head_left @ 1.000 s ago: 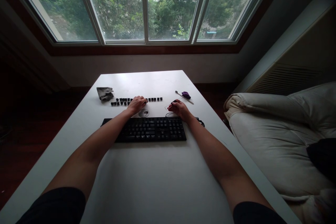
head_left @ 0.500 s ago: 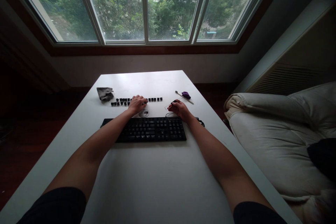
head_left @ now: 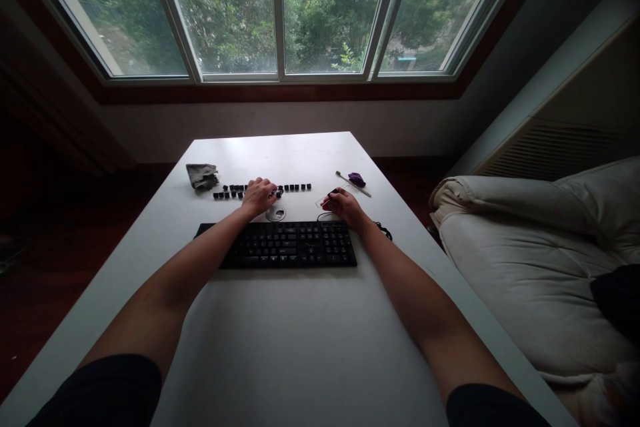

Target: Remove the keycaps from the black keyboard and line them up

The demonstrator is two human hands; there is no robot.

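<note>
Two rows of small black keycaps [head_left: 235, 195] lie on the white table [head_left: 300, 333]. My left hand [head_left: 259, 197] rests over the middle of the rows, its fingers bent and closed at a keycap [head_left: 279, 195]; the hand partly hides the rows. Just below its fingertips is a clear round ring-shaped item [head_left: 275, 213]. My right hand [head_left: 345, 205] is closed round a thin wire tool [head_left: 320, 203] with a dark part at the fingers, above the keyboard's top right. The black keyboard [head_left: 295, 245] lies flat in front of both hands, its left part under my left forearm.
A crumpled grey cloth [head_left: 201, 176] sits at the far left of the table. Over on the right are a thin brush [head_left: 353, 183] and a purple bunched item [head_left: 357, 179]. A coiled black cable [head_left: 383, 231] lies beside my right wrist. A pale sofa [head_left: 525, 267] stands right of the table.
My left hand has shifted slightly left, and the keycap by its fingertips shows more clearly. My right hand stays in place with the wire tool. The view has tilted a little.
</note>
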